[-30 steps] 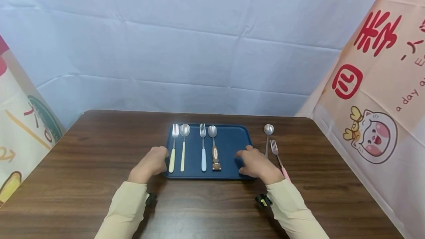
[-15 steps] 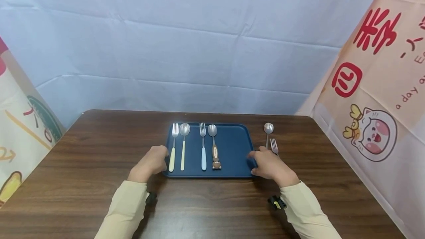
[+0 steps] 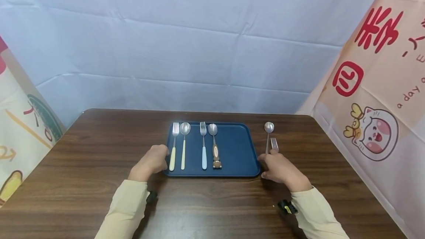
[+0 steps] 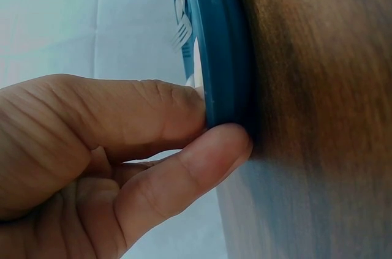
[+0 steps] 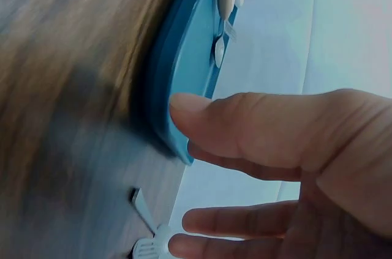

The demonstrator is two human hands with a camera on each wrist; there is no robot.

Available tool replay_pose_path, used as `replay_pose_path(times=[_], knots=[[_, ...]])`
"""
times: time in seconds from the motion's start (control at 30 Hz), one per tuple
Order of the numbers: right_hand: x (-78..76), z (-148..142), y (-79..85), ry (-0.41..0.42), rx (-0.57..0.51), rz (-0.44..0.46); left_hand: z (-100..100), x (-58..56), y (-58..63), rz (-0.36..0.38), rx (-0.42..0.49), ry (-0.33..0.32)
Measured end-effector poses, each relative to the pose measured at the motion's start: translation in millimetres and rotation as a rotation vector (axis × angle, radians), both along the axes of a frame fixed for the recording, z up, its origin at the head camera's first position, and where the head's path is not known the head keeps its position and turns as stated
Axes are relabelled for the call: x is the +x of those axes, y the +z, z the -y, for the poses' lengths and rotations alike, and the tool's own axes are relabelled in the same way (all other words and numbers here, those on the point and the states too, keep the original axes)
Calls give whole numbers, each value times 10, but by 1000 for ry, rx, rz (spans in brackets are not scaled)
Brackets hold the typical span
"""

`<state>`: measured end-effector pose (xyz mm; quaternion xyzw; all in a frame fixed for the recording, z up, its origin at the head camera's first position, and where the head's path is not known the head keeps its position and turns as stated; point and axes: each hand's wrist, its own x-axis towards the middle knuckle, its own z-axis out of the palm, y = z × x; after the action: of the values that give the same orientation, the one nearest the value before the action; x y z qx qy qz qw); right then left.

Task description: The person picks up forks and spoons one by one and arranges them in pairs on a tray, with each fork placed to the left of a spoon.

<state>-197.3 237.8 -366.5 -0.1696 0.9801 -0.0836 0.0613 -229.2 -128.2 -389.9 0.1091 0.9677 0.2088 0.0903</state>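
Observation:
A dark blue tray (image 3: 234, 150) lies on the table. From left to right it carries a yellow-handled fork (image 3: 172, 159), a yellow-handled spoon (image 3: 183, 156), a light blue-handled fork (image 3: 204, 158) and a spoon with a brown bear handle (image 3: 215, 152). My left hand (image 3: 152, 160) pinches the tray's left edge; the left wrist view has the thumb and a finger meeting at the rim (image 4: 223, 45). At the right front corner, my right hand (image 3: 280, 169) has its thumb (image 5: 196, 109) right by the rim, with its fingers loosely extended. It hides the lower part of a fork (image 3: 274, 143).
Right of the tray, a metal spoon (image 3: 269, 127) lies beside that fork on the brown wooden table (image 3: 206, 205). A pale cloth (image 3: 186, 47) hangs behind the table, and a printed cloth (image 3: 372, 84) hangs on the right.
My right hand has moved right, from over the tray's right part to its right edge, covering the fork's pink handle. The left hand stays at the left edge.

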Motion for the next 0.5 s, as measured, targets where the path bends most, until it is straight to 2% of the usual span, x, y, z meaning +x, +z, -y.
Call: replay_pose_path(times=[0.23,0.5], knots=[[33,-124,-36,-30,-11,26,5,1,-8,-9,11,-4],[112,-233,-62,-113,-77,90,-2,-4,-3,-5,6,4]])
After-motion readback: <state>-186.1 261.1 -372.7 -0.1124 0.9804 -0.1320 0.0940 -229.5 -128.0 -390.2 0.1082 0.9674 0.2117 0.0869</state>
